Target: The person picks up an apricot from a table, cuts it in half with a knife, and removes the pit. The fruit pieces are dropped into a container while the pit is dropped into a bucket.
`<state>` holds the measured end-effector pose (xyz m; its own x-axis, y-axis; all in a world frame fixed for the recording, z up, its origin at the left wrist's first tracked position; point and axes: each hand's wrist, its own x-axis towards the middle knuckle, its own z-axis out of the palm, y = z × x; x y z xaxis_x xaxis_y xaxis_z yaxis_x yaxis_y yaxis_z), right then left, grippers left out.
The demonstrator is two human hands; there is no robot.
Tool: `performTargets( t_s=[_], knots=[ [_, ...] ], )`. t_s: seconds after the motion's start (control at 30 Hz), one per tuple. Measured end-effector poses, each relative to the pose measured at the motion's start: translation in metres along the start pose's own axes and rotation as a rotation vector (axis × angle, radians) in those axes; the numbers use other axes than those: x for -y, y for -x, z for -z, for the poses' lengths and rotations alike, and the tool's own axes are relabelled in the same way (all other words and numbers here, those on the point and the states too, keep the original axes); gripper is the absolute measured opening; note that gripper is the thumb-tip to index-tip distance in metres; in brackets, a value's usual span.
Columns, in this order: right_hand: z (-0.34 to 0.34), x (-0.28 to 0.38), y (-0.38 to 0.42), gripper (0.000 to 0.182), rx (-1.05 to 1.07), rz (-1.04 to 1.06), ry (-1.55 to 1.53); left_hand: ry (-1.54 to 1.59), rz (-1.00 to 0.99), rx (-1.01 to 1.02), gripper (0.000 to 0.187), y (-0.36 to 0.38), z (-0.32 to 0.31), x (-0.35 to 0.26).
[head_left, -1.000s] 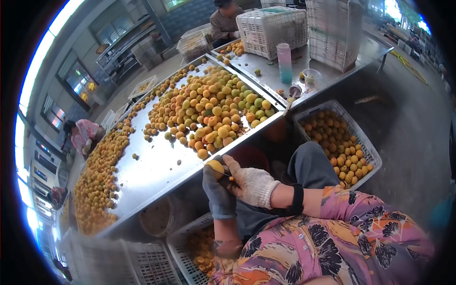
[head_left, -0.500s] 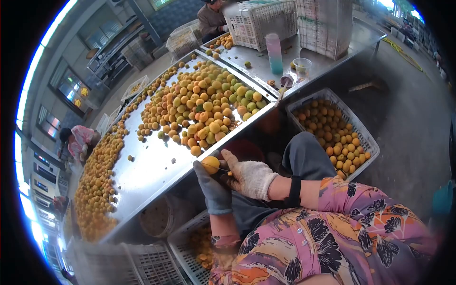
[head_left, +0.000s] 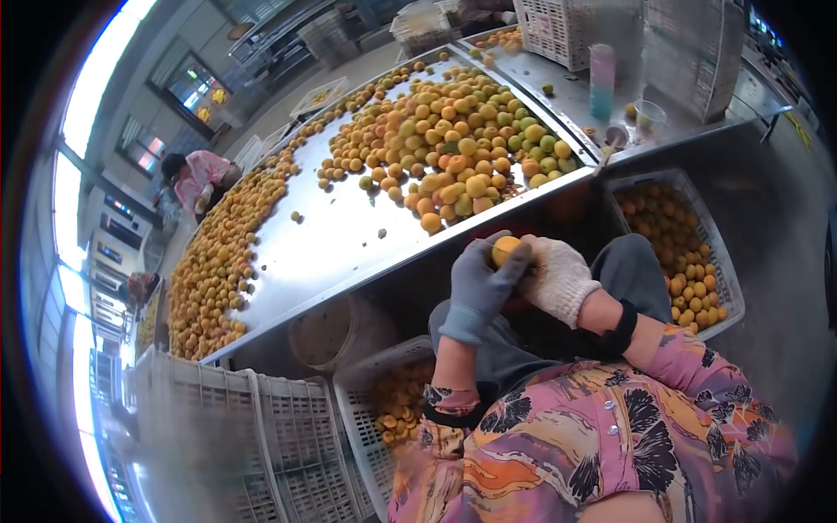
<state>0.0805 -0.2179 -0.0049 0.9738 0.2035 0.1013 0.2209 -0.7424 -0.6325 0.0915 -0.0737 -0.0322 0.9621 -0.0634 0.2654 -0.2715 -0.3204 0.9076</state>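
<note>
My left hand [head_left: 479, 286], in a grey glove, grips a yellow-orange apricot [head_left: 506, 251] between thumb and fingers. Right up against it is my right hand [head_left: 561, 277], in a white knit glove with brown stains. Its fingers are curled and partly hidden behind the fruit and the left thumb, so whatever they hold cannot be made out. Both hands are over my lap, just below the edge of a metal table [head_left: 323, 235]. On that table lies a heap of apricots [head_left: 471, 131], some greenish, with another long band of apricots [head_left: 218, 270] along its far left side.
To my right stands a crate [head_left: 729, 283] of whole apricots. At lower left, a crate [head_left: 356, 427] holds split apricot pieces [head_left: 399, 418], beside stacked crates [head_left: 227, 418] and a bucket [head_left: 327, 336]. A bottle [head_left: 602, 83] and clear cup [head_left: 649, 118] stand behind. A person [head_left: 205, 179] works at far left.
The view has swung left, so the hands appear farther right. My hands have drawn closer together around the apricot, and the thin thing at the right fingers is now out of sight.
</note>
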Motion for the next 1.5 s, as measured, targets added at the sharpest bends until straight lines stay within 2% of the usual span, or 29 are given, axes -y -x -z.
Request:
performTargets(
  t_s=[0.07,0.2,0.27,0.3,0.37,0.4,0.47,0.53,0.6,0.77,0.87,0.97,1.1,1.13,1.17,1.2,1.27,1.3,1.37,1.4,1.47,1.5],
  knots=[
    [-0.012,-0.007,-0.003,0.024,-0.015,-0.003,0.020,-0.143,-0.075,0.012,0.054,-0.001,0.002,0.002],
    [-0.009,-0.015,0.000,0.026,-0.116,-0.004,0.090,-0.165,-0.090,0.034,0.057,-0.006,-0.007,-0.016],
    [-0.020,-0.009,-0.011,0.028,-0.179,-0.023,0.109,-0.063,0.047,0.085,0.055,-0.016,-0.003,-0.006],
    [-0.017,-0.010,-0.012,0.028,-0.187,-0.025,0.113,-0.061,0.040,0.088,0.055,-0.018,-0.006,-0.010],
    [-0.014,-0.008,-0.010,0.028,-0.209,-0.018,0.082,-0.140,-0.090,0.010,0.042,-0.015,-0.007,-0.017],
    [-0.013,-0.009,-0.010,0.028,-0.215,-0.023,0.089,-0.133,-0.095,0.015,0.042,-0.015,-0.007,-0.015],
    [-0.012,-0.013,-0.009,0.026,-0.144,-0.004,0.058,-0.150,-0.132,0.000,0.053,-0.014,-0.007,-0.008],
    [-0.014,-0.014,-0.008,0.026,-0.136,0.002,0.024,-0.111,-0.124,0.014,0.052,-0.010,-0.005,-0.002],
    [-0.010,-0.012,-0.006,0.024,-0.039,0.033,-0.024,0.034,-0.024,0.030,0.051,-0.006,-0.003,0.002],
    [0.003,-0.003,-0.004,0.037,0.090,0.107,-0.143,-0.065,-0.165,0.036,0.048,-0.002,0.010,-0.003],
    [0.011,-0.005,-0.001,0.034,0.153,0.147,-0.200,-0.156,-0.214,0.096,0.038,0.004,0.013,-0.015],
    [0.010,-0.004,-0.002,0.033,0.209,0.179,-0.245,-0.147,-0.264,0.122,0.037,0.008,0.020,-0.014],
    [0.010,-0.010,-0.003,0.032,0.287,0.129,-0.259,-0.068,-0.333,0.128,0.039,0.013,0.018,-0.011],
    [0.010,-0.013,-0.004,0.031,0.320,0.119,-0.365,-0.063,-0.329,0.135,0.039,0.013,0.017,-0.010],
    [0.009,-0.017,-0.006,0.030,0.352,0.110,-0.472,-0.102,-0.399,0.111,0.042,0.013,0.015,-0.010],
    [0.007,-0.019,-0.010,0.028,0.367,0.069,-0.442,-0.137,-0.468,0.085,0.045,0.013,0.015,-0.007],
    [0.003,-0.014,-0.014,0.026,0.317,0.065,-0.446,-0.053,-0.419,0.106,0.044,0.013,0.017,0.002],
    [0.000,-0.011,-0.016,0.026,0.312,0.058,-0.446,0.107,-0.289,0.126,0.041,0.012,0.018,0.003],
    [-0.006,-0.008,-0.018,0.033,0.170,0.067,-0.242,0.411,-0.015,0.141,0.036,0.013,0.017,-0.004],
    [-0.005,-0.005,-0.018,0.033,0.169,0.066,-0.241,0.412,-0.015,0.142,0.036,0.014,0.018,0.000],
    [0.008,0.011,-0.011,0.041,0.157,-0.104,-0.002,0.440,0.136,0.111,0.035,0.014,0.020,0.011],
    [0.013,0.016,-0.009,0.049,0.168,-0.105,-0.015,0.439,0.139,0.108,0.035,0.015,0.021,0.013]
  ],
)
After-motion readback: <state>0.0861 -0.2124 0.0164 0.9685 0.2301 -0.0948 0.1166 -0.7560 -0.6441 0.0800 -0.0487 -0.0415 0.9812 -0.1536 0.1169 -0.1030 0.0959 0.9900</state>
